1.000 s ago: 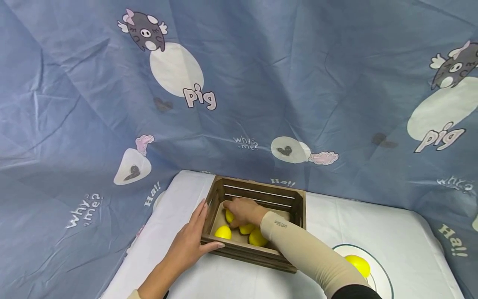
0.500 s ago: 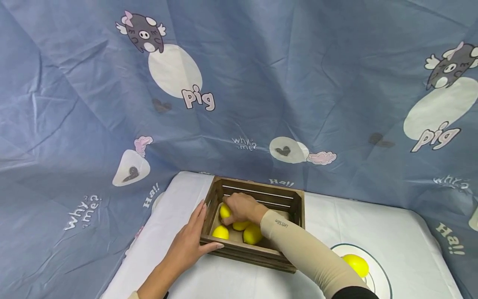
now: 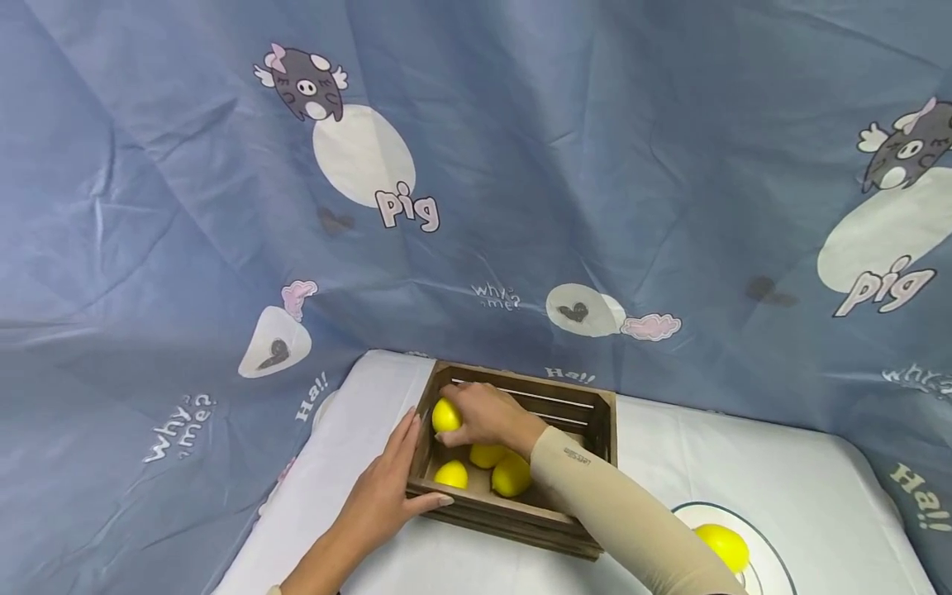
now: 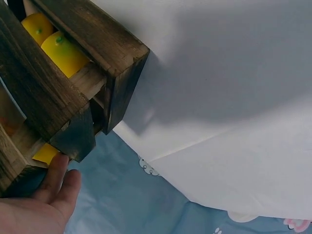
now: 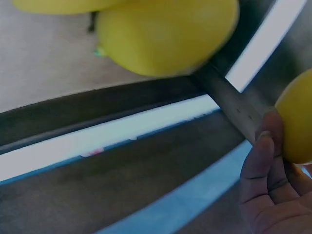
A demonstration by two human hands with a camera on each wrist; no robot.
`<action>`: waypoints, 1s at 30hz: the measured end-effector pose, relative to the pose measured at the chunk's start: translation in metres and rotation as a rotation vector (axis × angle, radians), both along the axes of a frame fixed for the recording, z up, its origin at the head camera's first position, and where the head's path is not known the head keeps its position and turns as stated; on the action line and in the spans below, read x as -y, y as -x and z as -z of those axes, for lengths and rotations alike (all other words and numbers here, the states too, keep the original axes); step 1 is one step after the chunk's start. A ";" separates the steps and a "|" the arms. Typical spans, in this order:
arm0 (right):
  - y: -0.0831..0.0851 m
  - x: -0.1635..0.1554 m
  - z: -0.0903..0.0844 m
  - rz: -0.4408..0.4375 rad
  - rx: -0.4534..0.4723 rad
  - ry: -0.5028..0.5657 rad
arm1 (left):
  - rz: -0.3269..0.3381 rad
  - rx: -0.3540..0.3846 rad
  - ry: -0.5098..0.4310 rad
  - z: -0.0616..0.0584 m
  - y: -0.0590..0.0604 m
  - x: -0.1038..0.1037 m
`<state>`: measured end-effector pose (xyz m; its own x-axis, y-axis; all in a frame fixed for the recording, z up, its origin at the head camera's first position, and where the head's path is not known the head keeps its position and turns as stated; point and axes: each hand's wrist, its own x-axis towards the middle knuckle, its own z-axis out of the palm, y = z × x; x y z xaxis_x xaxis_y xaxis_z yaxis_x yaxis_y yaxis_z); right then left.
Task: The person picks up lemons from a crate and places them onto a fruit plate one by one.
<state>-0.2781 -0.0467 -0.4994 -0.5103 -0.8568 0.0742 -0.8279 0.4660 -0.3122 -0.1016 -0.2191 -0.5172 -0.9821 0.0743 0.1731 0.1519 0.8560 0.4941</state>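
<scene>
A lemon (image 3: pixel 446 416) is grasped by the right hand (image 3: pixel 487 413) within a slatted wooden crate (image 3: pixel 513 511), near its left end. The crate is touched by the left hand (image 3: pixel 383 487), fingers extended. More lemons (image 3: pixel 511 476) are held in the crate; another lemon (image 3: pixel 725 547) is borne on a plate (image 3: pixel 769 562) at right. Apparently, a lemon is being picked up; a secure grip, kept clear of the crate wall, seems called for.

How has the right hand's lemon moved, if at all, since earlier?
Yes: in the head view, the lemon moved toward the back left corner of the crate.
</scene>
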 end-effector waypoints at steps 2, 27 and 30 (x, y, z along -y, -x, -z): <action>0.000 -0.003 -0.004 -0.001 0.003 0.024 | -0.002 0.003 0.006 0.000 -0.001 -0.001; -0.021 -0.070 -0.085 0.068 -0.080 0.231 | -0.016 0.023 0.005 0.000 -0.003 -0.003; -0.029 -0.086 -0.093 0.087 -0.086 0.272 | -0.026 0.048 -0.016 -0.002 -0.003 -0.004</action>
